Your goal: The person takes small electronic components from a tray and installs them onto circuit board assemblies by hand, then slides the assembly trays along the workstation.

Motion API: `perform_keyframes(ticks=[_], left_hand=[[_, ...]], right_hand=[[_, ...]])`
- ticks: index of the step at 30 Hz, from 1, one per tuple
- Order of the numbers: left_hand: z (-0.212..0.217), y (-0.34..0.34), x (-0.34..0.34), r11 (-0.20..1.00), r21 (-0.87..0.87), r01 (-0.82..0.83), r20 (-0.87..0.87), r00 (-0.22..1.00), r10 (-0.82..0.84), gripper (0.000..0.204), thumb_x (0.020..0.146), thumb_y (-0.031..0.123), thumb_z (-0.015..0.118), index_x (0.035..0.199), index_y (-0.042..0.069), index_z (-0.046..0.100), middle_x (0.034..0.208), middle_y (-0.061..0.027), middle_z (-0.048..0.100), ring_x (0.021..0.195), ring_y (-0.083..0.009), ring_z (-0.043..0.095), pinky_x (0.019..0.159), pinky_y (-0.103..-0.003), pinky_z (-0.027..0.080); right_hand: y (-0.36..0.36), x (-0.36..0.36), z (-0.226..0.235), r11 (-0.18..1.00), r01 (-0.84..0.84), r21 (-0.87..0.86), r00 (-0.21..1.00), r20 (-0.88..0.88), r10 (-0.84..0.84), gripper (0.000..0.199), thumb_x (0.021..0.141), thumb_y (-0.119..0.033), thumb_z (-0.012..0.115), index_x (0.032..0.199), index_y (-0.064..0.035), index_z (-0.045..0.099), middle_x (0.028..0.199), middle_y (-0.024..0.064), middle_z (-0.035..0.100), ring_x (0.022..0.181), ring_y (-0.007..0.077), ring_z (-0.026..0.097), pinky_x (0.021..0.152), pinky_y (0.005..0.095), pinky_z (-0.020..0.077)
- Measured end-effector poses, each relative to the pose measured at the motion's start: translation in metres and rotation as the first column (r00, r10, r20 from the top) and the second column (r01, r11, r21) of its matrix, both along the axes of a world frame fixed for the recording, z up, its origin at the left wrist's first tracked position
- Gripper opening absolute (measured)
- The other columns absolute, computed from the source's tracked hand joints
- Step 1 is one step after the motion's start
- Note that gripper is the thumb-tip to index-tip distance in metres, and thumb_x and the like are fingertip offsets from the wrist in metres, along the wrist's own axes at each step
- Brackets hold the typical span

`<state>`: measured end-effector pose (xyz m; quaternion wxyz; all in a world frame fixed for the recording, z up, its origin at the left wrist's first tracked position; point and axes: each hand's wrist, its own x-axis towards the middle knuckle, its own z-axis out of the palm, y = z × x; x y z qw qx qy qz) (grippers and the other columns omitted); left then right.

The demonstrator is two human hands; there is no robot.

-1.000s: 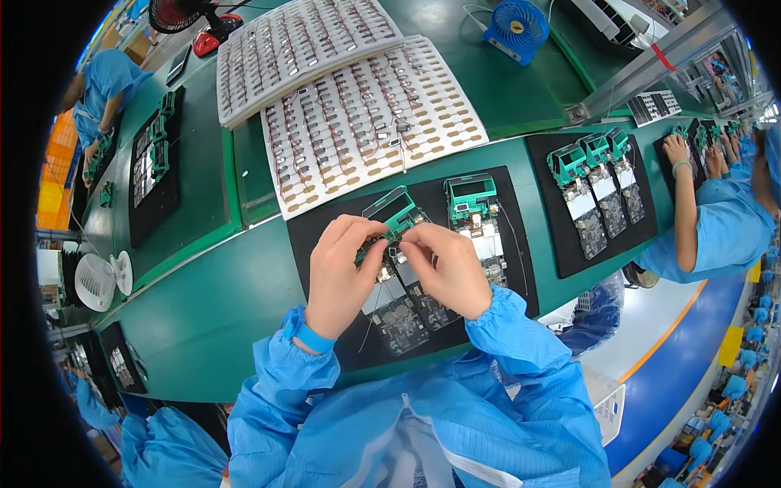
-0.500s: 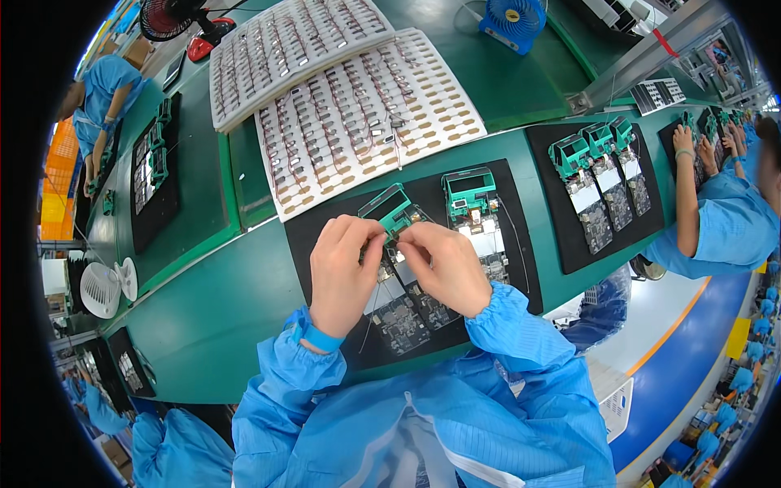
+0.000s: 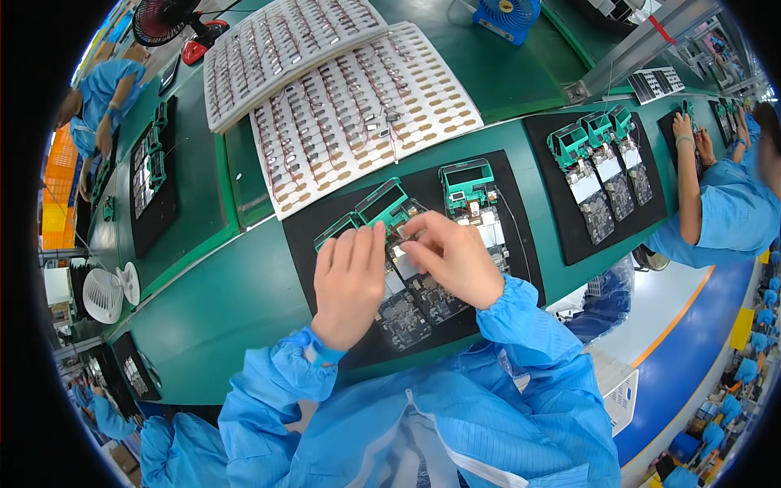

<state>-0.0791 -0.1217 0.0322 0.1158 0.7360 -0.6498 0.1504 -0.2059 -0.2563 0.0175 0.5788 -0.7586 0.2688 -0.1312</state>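
Circuit boards (image 3: pixel 403 321) with green plastic frames (image 3: pixel 385 201) lie side by side on a black mat (image 3: pixel 508 187) before me. My left hand (image 3: pixel 350 281) is over the left part of this group, its fingers stretched out side by side against a green frame; its thumb is hidden. At the lower edge of the middle frame is my right hand (image 3: pixel 455 256), thumb and index finger apart near the small wires and connectors, with nothing visible between them. To its right, another board with a green frame (image 3: pixel 468 180) has a thin dark cable (image 3: pixel 517 224) beside it.
White foam trays (image 3: pixel 439 89) of small wired parts lie overlapped beyond the mat. More framed boards sit on a black mat (image 3: pixel 543 134) at right. A blue fan (image 3: pixel 506 18) stands at the back, a white fan (image 3: pixel 102 293) at left. Co-workers (image 3: pixel 724 215) sit along the line.
My hands have come apart from their close pinch at the middle frame. The left hand has straightened its fingers, and the right thumb and index finger have parted.
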Motion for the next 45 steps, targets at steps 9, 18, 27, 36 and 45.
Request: perform_keyframes(ticks=[9, 18, 27, 36, 45], left_hand=[[0.006, 0.011, 0.016, 0.995, -0.099, 0.0, -0.213, 0.977, -0.021, 0.043, 0.076, 0.001, 0.068, 0.119, 0.004, 0.067, 0.113, -0.0125, 0.061, 0.103, -0.0296, 0.059, 0.089, -0.04, 0.045], [0.001, 0.056, 0.011, 0.937, -0.16, -0.312, -0.986, 0.0, -0.168, 0.016, 0.091, -0.007, 0.064, 0.105, -0.004, 0.071, 0.104, -0.0087, 0.065, 0.092, -0.0153, 0.065, 0.08, -0.026, 0.054], [-0.016, 0.054, 0.021, 0.899, -0.191, -0.393, -0.818, 0.57, 0.076, 0.024, 0.081, -0.008, 0.071, 0.104, 0.001, 0.072, 0.088, -0.0087, 0.065, 0.074, -0.0177, 0.062, 0.066, -0.029, 0.05], [-0.017, 0.049, 0.025, 0.943, -0.249, -0.219, -0.628, 0.778, 0.015, 0.02, 0.077, -0.005, 0.074, 0.095, 0.0, 0.07, 0.089, -0.0101, 0.06, 0.081, -0.0264, 0.06, 0.068, -0.036, 0.05], [-0.029, 0.07, 0.041, 0.981, -0.193, -0.032, -0.272, 0.962, -0.022, 0.045, 0.072, -0.005, 0.073, 0.115, 0.008, 0.071, 0.119, -0.0132, 0.059, 0.106, -0.0315, 0.059, 0.09, -0.043, 0.045]], right_hand=[[0.012, -0.017, 0.024, 0.871, -0.023, 0.49, 0.998, 0.06, -0.007, 0.024, 0.096, -0.009, 0.063, 0.118, -0.0045, 0.056, 0.075, 0.0025, 0.067, 0.065, 0.0078, 0.062, 0.056, 0.02, 0.0462], [0.047, 0.022, 0.019, 0.891, -0.12, 0.437, 0.978, 0.208, 0.03, 0.01, 0.098, -0.012, 0.063, 0.102, -0.0029, 0.06, 0.077, 0.0026, 0.067, 0.069, 0.0074, 0.064, 0.057, 0.0223, 0.0486], [0.069, 0.041, -0.007, 0.897, 0.012, -0.442, 0.99, 0.133, 0.053, 0.007, 0.09, -0.008, 0.064, 0.092, -0.0071, 0.058, 0.075, 0.013, 0.065, 0.066, 0.0341, 0.065, 0.056, 0.0444, 0.0498], [0.068, 0.037, -0.008, 0.89, -0.011, -0.456, 0.995, 0.086, 0.056, 0.009, 0.089, -0.008, 0.064, 0.089, -0.0055, 0.055, 0.074, 0.0136, 0.064, 0.067, 0.0352, 0.064, 0.057, 0.0456, 0.05], [0.006, 0.001, 0.014, 0.549, 0.362, -0.753, 0.916, 0.179, -0.359, 0.011, 0.085, -0.006, 0.071, 0.093, -0.01, 0.065, 0.088, 0.0086, 0.06, 0.074, 0.0311, 0.064, 0.061, 0.0398, 0.0526]])
